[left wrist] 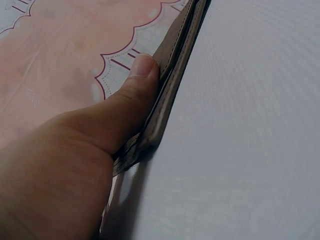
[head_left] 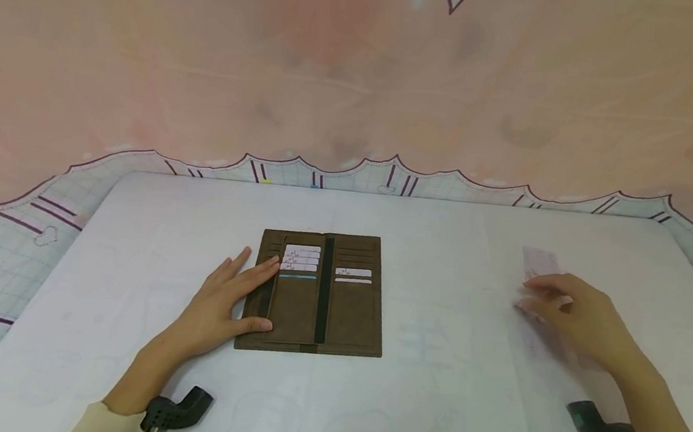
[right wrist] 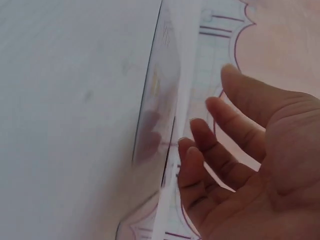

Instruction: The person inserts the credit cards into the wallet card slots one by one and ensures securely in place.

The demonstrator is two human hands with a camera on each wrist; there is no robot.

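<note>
A brown wallet [head_left: 350,320] lies unfolded on the white table, white-edged cards [head_left: 302,250] showing in its slots on both halves. My left hand [head_left: 210,311] rests spread on the wallet's left part, thumb near the lower edge. In the left wrist view the thumb lies along the stitched wallet [left wrist: 167,102]. Off to the right, my right hand [head_left: 585,321] hovers above a thin pale pink slip [head_left: 540,259], partly hidden by the fingers. The right wrist view shows those fingers loosely bent, apart from the glossy slip [right wrist: 157,85], with nothing between them.
A white sheet covers the tabletop [head_left: 427,410]. Behind it hangs or lies a peach cloth [head_left: 348,88] with a scalloped white border. Black wrist devices sit on the left wrist [head_left: 177,410] and the right wrist [head_left: 605,427].
</note>
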